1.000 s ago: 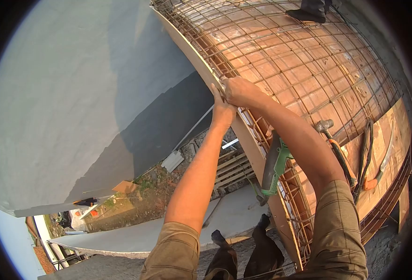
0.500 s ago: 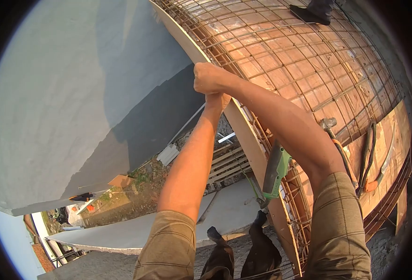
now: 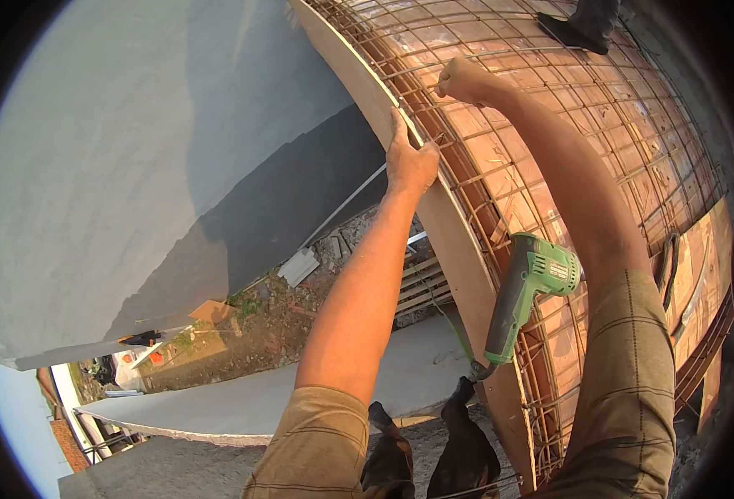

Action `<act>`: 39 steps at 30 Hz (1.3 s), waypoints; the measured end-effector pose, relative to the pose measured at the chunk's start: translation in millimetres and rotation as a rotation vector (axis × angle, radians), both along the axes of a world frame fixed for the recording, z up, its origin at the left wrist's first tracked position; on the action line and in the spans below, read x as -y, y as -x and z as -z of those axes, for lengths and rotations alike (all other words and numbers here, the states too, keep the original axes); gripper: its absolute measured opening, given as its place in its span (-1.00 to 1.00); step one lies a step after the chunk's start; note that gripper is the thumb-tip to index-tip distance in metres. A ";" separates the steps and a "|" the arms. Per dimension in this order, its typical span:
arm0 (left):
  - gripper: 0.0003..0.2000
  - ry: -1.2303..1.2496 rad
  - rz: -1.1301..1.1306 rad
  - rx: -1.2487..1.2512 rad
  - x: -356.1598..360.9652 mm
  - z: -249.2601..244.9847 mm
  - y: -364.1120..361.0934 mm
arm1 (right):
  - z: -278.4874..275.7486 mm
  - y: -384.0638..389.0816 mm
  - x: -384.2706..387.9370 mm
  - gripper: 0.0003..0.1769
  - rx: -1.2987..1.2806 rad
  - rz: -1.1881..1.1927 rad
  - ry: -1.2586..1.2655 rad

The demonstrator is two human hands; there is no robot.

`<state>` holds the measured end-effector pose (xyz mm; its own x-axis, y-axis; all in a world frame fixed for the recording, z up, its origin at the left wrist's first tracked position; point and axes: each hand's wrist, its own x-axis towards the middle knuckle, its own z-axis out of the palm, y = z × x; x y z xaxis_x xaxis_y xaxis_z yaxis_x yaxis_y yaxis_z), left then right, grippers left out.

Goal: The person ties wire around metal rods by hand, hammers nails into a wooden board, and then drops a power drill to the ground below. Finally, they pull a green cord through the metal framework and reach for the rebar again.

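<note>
Moved since half a second ago: right hand [image 3: 464,81] has gone up and away from the left, out over the rebar mesh [image 3: 567,108]; the two no longer meet.

- Right hand: closed in a fist, knuckles up, just above the mesh. Whether it pinches a wire or anything else cannot be told.
- Left hand [image 3: 410,162]: fingers curled over the top of the edge board [image 3: 458,249], palm on its outer face, below and nearer than the right.
- Edge board: thin curved strip running under the left hand, mesh on its right-hand side, open drop on its left.
- Green drill [image 3: 527,291]: lying on the mesh behind both hands, nose toward the board, untouched.
- Shoe [image 3: 587,27] of another person: standing on the mesh, well beyond the right hand.

Handling, as judged: hold the left-hand grip firm as an anchor, and work the right close to the bars.

Edges and room: left of the left hand, only air down to the ground [image 3: 275,324], then the grey wall [image 3: 176,166]. Free room lies to the right, across the mesh. The drill lies close to the board's edge.
</note>
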<state>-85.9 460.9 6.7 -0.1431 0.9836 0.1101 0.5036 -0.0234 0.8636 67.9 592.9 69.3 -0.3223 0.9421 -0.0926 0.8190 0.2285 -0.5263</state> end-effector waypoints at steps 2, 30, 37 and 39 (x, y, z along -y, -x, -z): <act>-0.09 0.017 0.015 0.087 1.2 0.2 -0.2 | 3.4 33.4 -30.9 -0.82 0.181 -0.165 -0.261; -0.08 -0.014 -0.063 0.107 -2.1 20.7 -3.5 | -27.7 56.4 -9.4 -0.89 0.404 -0.252 -0.194; -0.11 0.045 0.061 0.225 -6.6 28.9 -1.1 | -34.2 79.8 84.2 -0.91 0.306 -0.388 -0.270; -0.11 0.039 -0.053 0.266 7.6 1.7 -6.6 | -34.2 41.4 53.4 -0.86 0.059 -0.398 -0.022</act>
